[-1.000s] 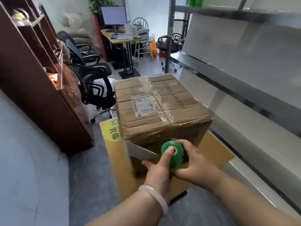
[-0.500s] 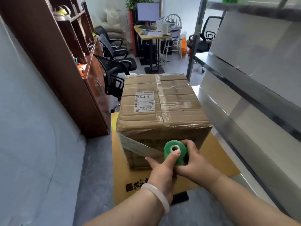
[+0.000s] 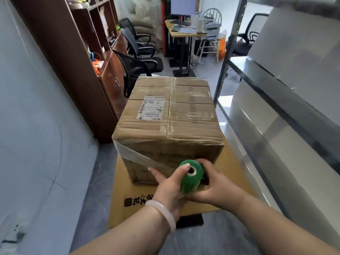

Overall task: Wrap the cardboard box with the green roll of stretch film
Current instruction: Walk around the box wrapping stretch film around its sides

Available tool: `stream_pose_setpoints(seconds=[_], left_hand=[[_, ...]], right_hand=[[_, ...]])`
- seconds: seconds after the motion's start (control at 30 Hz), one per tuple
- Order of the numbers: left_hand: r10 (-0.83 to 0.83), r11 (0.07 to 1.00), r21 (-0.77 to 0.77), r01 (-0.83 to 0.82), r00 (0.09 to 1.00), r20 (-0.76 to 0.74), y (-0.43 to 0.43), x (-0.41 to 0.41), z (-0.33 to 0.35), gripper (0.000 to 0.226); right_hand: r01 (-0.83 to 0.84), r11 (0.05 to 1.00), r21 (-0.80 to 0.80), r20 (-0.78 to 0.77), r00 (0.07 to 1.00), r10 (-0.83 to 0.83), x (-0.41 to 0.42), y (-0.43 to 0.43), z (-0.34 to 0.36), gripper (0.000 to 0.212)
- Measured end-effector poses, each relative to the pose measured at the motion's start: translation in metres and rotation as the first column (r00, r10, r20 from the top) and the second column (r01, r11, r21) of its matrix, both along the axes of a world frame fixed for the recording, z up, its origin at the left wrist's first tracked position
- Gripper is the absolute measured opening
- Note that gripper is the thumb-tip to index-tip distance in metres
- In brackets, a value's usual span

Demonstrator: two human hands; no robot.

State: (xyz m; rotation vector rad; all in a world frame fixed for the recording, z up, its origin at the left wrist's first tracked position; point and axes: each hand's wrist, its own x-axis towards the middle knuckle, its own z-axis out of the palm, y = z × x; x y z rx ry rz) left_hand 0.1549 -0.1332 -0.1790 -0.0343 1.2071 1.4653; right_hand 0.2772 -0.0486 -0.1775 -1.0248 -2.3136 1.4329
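Observation:
A taped cardboard box with a white shipping label stands on a flat cardboard sheet on the floor. A band of clear stretch film runs from the box's near left corner down across its front face to the green roll of stretch film. The roll is upright, close to the front face. My left hand, with a pale bangle on the wrist, holds the roll from the left, thumb on its top rim. My right hand grips the roll from the right.
A brown shelf cabinet stands left of the box, with black office chairs behind it. A metal rack runs along the right side. A desk with a monitor is at the back. The floor nearby is grey.
The view has swung round the box towards its front face. Both hands stayed on the roll, and the film band now stretches farther across the front from the left corner.

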Motion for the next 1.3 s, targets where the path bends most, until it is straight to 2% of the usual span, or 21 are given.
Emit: stream_pose_setpoints(seconds=[0.1, 0.17, 0.23, 0.37, 0.5, 0.6, 0.77, 0.9, 0.97, 1.07, 1.17, 1.23, 1.3], left_hand=[[0.062, 0.998, 0.003, -0.062, 0.998, -0.019, 0.008, 0.016, -0.004, 0.152], [0.13, 0.991, 0.025, -0.13, 0.991, -0.017, 0.013, 0.03, -0.003, 0.16], [0.211, 0.977, 0.04, -0.21, 0.977, -0.03, 0.02, 0.046, -0.002, 0.158], [0.317, 0.948, 0.043, -0.315, 0.946, -0.062, 0.027, 0.074, -0.004, 0.149], [0.353, 0.936, 0.035, -0.352, 0.934, -0.061, 0.02, 0.093, -0.006, 0.136], [0.342, 0.94, 0.03, -0.341, 0.939, -0.039, 0.023, 0.102, -0.008, 0.118], [0.379, 0.925, -0.004, -0.379, 0.925, -0.016, 0.033, 0.106, -0.011, 0.12], [0.388, 0.921, -0.002, -0.388, 0.921, 0.005, 0.041, 0.117, -0.017, 0.141], [0.405, 0.914, 0.007, -0.405, 0.914, 0.037, 0.047, 0.128, -0.017, 0.143], [0.465, 0.884, 0.011, -0.466, 0.884, 0.054, 0.06, 0.141, -0.015, 0.119], [0.549, 0.835, -0.031, -0.549, 0.835, 0.019, 0.077, 0.149, -0.015, 0.11], [0.596, 0.802, -0.061, -0.594, 0.803, 0.006, 0.086, 0.156, -0.012, 0.111], [0.616, 0.785, -0.082, -0.614, 0.788, -0.008, 0.095, 0.164, -0.014, 0.117]], right_hand=[[-0.146, 0.989, 0.007, 0.005, 0.989, 0.146, 0.012, 0.027, 0.003, 0.089], [-0.252, 0.968, 0.002, 0.04, 0.967, 0.252, 0.019, 0.041, 0.006, 0.086], [-0.308, 0.951, -0.012, 0.063, 0.949, 0.308, 0.025, 0.053, 0.008, 0.083], [-0.368, 0.921, -0.132, 0.065, 0.924, 0.378, 0.037, 0.068, 0.011, 0.092], [-0.471, 0.862, -0.185, 0.021, 0.875, 0.483, 0.05, 0.07, 0.008, 0.076], [-0.526, 0.845, -0.094, 0.074, 0.843, 0.533, 0.051, 0.072, 0.006, 0.079], [-0.629, 0.777, 0.022, 0.148, 0.771, 0.619, 0.062, 0.073, 0.001, 0.085], [-0.514, 0.842, 0.163, 0.104, 0.858, 0.503, 0.066, 0.082, -0.002, 0.066], [-0.516, 0.833, 0.197, 0.129, 0.856, 0.5, 0.066, 0.09, -0.001, 0.067], [-0.615, 0.768, 0.18, 0.138, 0.788, 0.599, 0.065, 0.108, -0.001, 0.073], [-0.754, 0.64, 0.149, 0.143, 0.656, 0.741, 0.064, 0.131, -0.001, 0.074], [-0.835, 0.549, 0.045, 0.123, 0.55, 0.826, 0.065, 0.149, -0.002, 0.077], [-0.852, 0.503, -0.145, 0.054, 0.501, 0.864, 0.064, 0.167, -0.002, 0.083]])
